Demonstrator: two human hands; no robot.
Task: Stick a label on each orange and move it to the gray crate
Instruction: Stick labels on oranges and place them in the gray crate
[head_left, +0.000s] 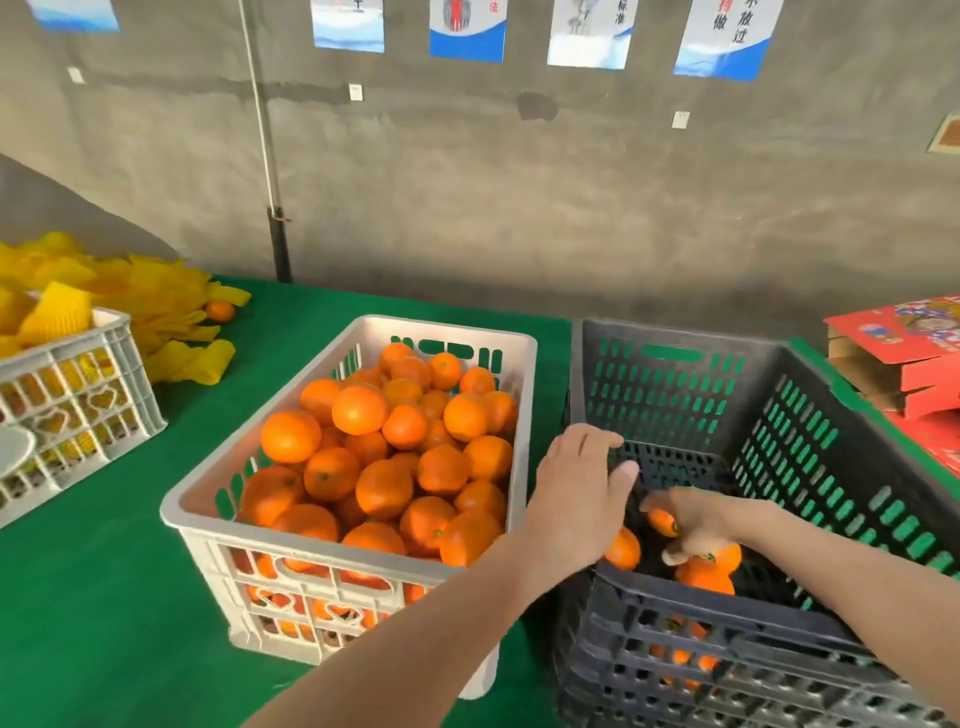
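left hand (576, 499) over the gray crate (779, 374) rim at its 9 o'clock side, fingers loose, holding nothing. right hand (701, 525) inside the crate, fingers curled over an orange (662, 521) — gripped or just touched, can't tell. other oranges (706, 579) beneath it — white crate (358, 332) at 9 o'clock.

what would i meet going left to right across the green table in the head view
light grey slatted plastic crate holding yellow foam nets → lone orange by the yellow net pile → white plastic crate full of oranges → dark gray plastic crate → red printed cardboard boxes
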